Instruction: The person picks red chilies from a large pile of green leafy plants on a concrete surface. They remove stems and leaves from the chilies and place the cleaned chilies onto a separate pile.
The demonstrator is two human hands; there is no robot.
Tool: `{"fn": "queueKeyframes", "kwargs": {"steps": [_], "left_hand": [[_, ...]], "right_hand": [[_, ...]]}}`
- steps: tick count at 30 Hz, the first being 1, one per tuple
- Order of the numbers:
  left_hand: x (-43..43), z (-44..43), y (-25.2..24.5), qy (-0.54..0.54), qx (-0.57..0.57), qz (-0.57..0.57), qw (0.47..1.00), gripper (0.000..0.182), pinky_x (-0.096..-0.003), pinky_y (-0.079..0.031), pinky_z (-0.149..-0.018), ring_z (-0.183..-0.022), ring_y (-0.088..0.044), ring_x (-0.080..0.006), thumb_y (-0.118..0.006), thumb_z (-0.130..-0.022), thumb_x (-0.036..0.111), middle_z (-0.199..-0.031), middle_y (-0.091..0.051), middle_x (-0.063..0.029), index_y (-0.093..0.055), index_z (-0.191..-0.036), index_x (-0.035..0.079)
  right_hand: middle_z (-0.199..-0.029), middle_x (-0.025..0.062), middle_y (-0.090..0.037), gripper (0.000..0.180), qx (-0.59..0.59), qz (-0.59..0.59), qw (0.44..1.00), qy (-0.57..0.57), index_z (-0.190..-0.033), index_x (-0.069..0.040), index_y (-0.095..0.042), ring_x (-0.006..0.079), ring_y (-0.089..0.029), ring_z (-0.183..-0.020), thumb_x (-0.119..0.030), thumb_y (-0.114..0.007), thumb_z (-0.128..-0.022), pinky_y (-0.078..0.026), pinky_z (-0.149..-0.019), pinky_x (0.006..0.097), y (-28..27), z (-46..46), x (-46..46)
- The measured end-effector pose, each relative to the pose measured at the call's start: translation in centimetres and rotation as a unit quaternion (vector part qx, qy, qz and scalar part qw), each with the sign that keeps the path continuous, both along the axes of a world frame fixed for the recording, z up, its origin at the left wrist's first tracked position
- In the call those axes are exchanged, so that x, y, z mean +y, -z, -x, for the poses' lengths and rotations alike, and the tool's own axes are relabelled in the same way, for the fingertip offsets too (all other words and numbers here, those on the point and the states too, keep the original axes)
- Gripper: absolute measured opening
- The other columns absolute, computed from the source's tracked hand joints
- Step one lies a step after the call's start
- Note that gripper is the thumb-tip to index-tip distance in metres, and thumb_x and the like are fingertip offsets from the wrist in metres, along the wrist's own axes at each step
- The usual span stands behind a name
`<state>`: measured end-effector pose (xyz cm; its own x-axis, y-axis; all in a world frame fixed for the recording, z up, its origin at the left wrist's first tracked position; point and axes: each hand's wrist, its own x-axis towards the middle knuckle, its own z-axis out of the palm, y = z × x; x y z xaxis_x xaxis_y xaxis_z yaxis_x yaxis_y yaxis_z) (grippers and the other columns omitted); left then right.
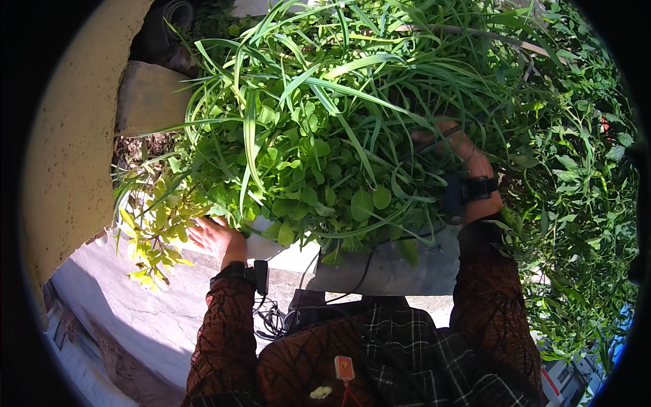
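Dense leafy green seedlings (305, 168) grow before me, with long strap-like leaves (351, 91) arching over them. At the lower left edge of the greenery is my left hand (216, 237), palm partly turned up, fingers spread beside a yellow-green leafy plant (163, 224); nothing shows in it. My right hand (450, 137) reaches into the long leaves at the right, its fingers largely hidden by foliage, so its grip cannot be seen. Each wrist wears a strap with a dark device, and a black cable (366, 272) hangs between my arms.
A rough yellowish wall (76, 127) stands at the left, beside a tan block (152, 96). Bushy plants (569, 193) fill the right side. A grey slab (391, 264) lies between the greenery and my body. A dry stem (488, 35) crosses the top right. Coiled cables (274, 320) hang near my waist.
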<state>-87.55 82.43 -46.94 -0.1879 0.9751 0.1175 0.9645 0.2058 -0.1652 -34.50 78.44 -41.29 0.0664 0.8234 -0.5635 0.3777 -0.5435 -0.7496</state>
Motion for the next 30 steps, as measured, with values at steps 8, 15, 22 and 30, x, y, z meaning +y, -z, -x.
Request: {"fn": "queueKeyframes", "kwargs": {"steps": [8,15,22,30], "left_hand": [[0.3,-1.1,-1.3,-0.062,-0.007,0.080,0.995,0.049,-0.0430,-0.009,-0.116,-0.142,-0.019,-0.0282,-0.046,-0.093,0.023,-0.152,-0.028,-0.0160,-0.035,-0.139,0.006],[0.0,-0.8,-0.9,-0.052,-0.013,0.073,0.996,0.051,-0.0434,-0.008,-0.116,-0.143,-0.018,-0.0272,-0.045,-0.094,0.024,-0.151,-0.029,-0.0145,-0.033,-0.141,0.007],[0.1,-0.4,-0.6,-0.047,0.015,0.077,0.996,0.052,-0.0426,-0.007,-0.116,-0.144,-0.015,-0.0265,-0.047,-0.093,0.024,-0.151,-0.029,-0.0153,-0.034,-0.140,0.006],[0.4,-1.3,-1.6,-0.067,-0.022,0.081,0.994,0.051,-0.0424,-0.009,-0.116,-0.143,-0.017,-0.0265,-0.048,-0.092,0.023,-0.151,-0.030,-0.0152,-0.035,-0.138,0.005]], "right_hand": [[-0.112,0.0199,-0.062,0.043,-0.294,-0.230,0.916,0.145,-0.119,-0.004,-0.059,0.0354,-0.062,-0.097,-0.030,-0.065,-0.086,-0.051,-0.077,0.0441,3.5,-2.9,-0.2],[-0.125,0.0225,-0.055,0.061,-0.470,-0.148,0.868,-0.059,-0.130,-0.005,-0.050,0.0402,-0.054,-0.113,-0.043,-0.066,-0.084,-0.048,-0.093,0.0490,5.0,-2.6,4.3],[-0.124,0.0211,-0.057,0.061,-0.428,-0.133,0.894,-0.020,-0.129,-0.007,-0.053,0.0403,-0.056,-0.109,-0.044,-0.067,-0.083,-0.048,-0.093,0.0489,4.8,-2.7,4.1],[-0.117,0.0196,-0.061,0.050,-0.299,-0.154,0.941,0.034,-0.123,-0.011,-0.059,0.0393,-0.061,-0.099,-0.040,-0.067,-0.083,-0.051,-0.085,0.0507,2.4,-0.3,3.7]]}}
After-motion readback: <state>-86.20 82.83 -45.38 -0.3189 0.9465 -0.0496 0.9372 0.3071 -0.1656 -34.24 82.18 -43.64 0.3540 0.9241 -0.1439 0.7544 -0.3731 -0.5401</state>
